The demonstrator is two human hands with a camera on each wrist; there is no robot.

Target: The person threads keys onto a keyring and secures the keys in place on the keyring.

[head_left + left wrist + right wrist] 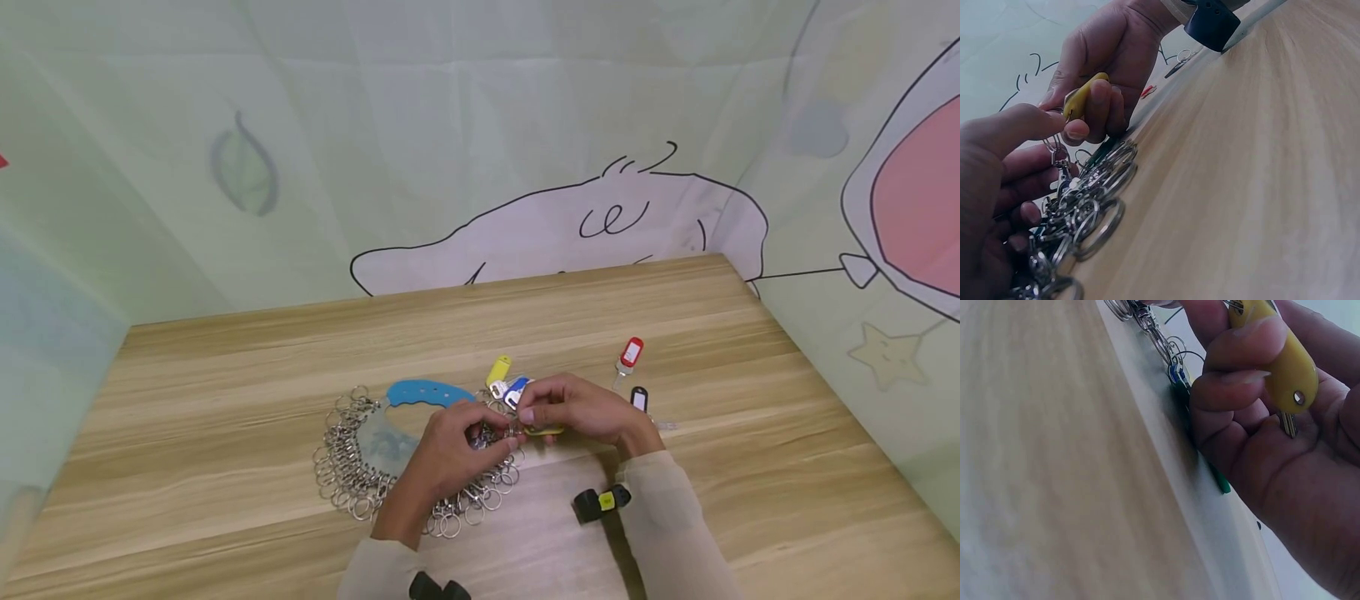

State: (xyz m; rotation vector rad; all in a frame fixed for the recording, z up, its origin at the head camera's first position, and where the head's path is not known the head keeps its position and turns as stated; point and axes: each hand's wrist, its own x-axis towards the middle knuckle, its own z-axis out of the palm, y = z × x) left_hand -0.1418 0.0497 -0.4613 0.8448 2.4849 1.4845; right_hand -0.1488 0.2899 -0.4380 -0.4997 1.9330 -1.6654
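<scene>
A large key holder with a blue handle (427, 391) and a translucent plate (381, 446) lies on the table, fringed with many metal clasps and split rings (362, 507). At its right edge my left hand (448, 450) pinches one of those split rings (1055, 142) between thumb and finger. My right hand (583, 410) holds a yellow key tag (1300, 372) right beside that ring. A key's metal end (1289, 425) sticks out below the tag in the right wrist view. Fingers partly cover where tag and ring meet, so whether they are linked is unclear.
Beyond the hands lie another yellow key tag (498, 369) and a blue one (516, 391) with keys. To the right are a red tag (632, 352) with a key and a black tag (639, 398). A green tag (1220, 480) shows behind my right hand. Printed cloth walls border the wooden table (225, 367).
</scene>
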